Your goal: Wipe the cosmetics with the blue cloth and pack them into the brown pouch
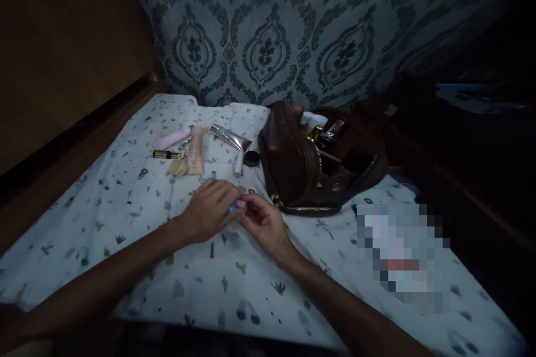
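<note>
My left hand [209,209] and my right hand [266,223] meet above the patterned cloth, both closed on a small pink and blue item [238,206]. Fingers cover most of it, so its kind cannot be told. Just beyond them lie a white tube-shaped stick [238,164] and a round black lid or jar [252,158]. Behind my left hand are a peach squeeze tube [195,150], a small yellowish jar [176,167], a black and gold tube [166,154], a pink tube [173,138] and a shiny silver-pink tube [231,137].
A brown bag [288,156] stands unzipped to the right, with several cosmetics inside. A blurred-out patch [402,259] covers something at the right. White printed cloth [167,273] covers the surface. Damask-patterned fabric [268,56] rises behind, and a wooden panel [67,56] borders the left.
</note>
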`<state>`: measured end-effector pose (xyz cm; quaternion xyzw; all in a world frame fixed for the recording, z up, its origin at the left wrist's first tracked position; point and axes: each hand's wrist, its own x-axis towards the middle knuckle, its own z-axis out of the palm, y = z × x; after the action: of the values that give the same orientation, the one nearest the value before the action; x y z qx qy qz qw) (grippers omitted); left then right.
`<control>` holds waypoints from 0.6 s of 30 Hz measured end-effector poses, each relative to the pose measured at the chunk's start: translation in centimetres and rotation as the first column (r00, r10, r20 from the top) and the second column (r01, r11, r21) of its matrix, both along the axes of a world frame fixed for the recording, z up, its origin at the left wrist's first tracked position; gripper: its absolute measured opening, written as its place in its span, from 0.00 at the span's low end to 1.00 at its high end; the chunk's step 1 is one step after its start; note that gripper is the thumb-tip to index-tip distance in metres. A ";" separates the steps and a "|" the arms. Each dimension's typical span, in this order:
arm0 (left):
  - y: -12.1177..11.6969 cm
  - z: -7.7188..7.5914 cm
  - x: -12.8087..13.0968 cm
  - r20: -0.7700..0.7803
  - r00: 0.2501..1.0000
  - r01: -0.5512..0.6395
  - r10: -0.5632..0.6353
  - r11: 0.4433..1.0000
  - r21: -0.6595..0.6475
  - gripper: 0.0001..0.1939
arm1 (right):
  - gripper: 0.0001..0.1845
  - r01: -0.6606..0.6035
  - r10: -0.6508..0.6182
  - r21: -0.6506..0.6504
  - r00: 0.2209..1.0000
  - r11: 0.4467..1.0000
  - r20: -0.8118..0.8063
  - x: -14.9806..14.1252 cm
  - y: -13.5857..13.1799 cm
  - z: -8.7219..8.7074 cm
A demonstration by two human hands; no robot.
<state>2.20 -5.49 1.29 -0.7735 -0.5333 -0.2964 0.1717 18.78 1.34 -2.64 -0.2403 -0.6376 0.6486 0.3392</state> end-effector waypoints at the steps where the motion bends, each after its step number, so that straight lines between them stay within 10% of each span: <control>1: 0.0 -0.3 0.2 -0.055 0.998 0.011 -0.013 1.000 -0.027 0.16 | 0.14 -0.003 0.003 0.023 1.000 1.000 0.000 0.0 0.0 -0.1; 9: 1.0 -1.6 -4.0 0.164 0.976 -0.091 0.143 0.953 -0.289 0.17 | 0.19 0.035 -0.035 -0.032 0.999 0.999 0.011 0.1 0.8 0.0; 18: 0.8 -1.2 -4.6 0.240 0.970 0.025 0.048 0.956 -0.293 0.17 | 0.24 -0.010 0.015 -0.183 1.000 0.983 0.026 0.2 0.9 0.3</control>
<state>-2.41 -4.70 0.08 -0.7447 -0.5931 -0.3057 -0.0103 19.03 2.26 -2.38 -0.2751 -0.5817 0.7030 0.3029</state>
